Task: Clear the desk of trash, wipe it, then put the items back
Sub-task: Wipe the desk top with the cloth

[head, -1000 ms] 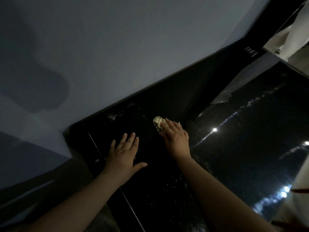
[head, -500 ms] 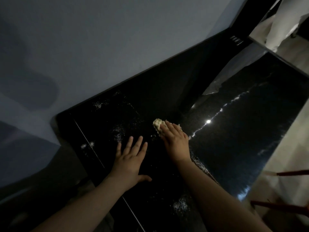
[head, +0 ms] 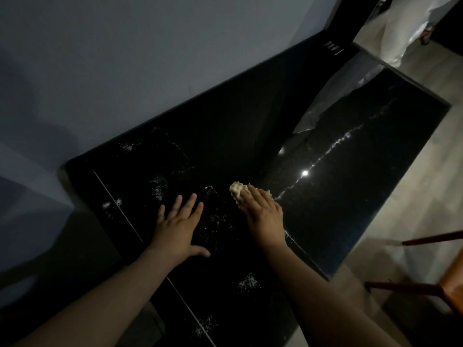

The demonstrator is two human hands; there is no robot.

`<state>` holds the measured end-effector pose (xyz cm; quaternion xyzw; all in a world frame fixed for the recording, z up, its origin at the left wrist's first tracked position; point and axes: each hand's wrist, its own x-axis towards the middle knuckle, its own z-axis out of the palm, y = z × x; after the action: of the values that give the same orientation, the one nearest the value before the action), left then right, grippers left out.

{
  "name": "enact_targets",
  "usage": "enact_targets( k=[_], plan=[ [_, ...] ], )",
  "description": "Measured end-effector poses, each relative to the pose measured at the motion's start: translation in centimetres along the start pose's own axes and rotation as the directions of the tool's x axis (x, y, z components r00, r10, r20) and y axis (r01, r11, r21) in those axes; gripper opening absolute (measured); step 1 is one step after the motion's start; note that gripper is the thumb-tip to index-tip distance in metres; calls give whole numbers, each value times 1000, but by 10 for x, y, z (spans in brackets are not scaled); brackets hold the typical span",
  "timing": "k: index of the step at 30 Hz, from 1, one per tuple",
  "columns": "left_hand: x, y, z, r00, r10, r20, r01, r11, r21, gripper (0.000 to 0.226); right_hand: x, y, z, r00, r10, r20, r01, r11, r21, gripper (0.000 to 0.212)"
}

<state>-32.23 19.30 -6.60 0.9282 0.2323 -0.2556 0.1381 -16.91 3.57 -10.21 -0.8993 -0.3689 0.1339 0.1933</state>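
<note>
Right hand (head: pixel 263 211): straight fingers flat on the cloth (head: pixel 236 191).
Left hand (head: pixel 178 224): spread, empty, flat on the desk (head: pixel 350 196).
Risk: cloth slipping from under fingertips, leaving smears.

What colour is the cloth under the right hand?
Pale yellow cloth, with a bumpy pattern; head view.
</note>
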Motion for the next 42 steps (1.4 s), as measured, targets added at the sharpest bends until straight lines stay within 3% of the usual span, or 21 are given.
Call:
enact_targets(
  k=[13, 19, 23, 42],
  plan=[
    [-5, 17, -8, 996, -82, 16, 82, 996, 26, 114, -44, 28, -7, 998, 57, -2, -57, 998, -1, 46],
    [-29, 50, 10, 999, 24, -35, -25, 999, -25, 99, -73, 43, -9, 997, 76, -32, -77, 997, -7, 46],
    [-42, 73, 26, 998, 69, 3, -69, 997, -24, 104, -89, 52, -12, 996, 87, -32, -88, 996, -20, 47],
    [-63, 127, 61, 997, -69, 36, 68, 997, 30, 122, -174, 106, -31, 988, 107, -109, -104, 994, 33, 54]
  ],
)
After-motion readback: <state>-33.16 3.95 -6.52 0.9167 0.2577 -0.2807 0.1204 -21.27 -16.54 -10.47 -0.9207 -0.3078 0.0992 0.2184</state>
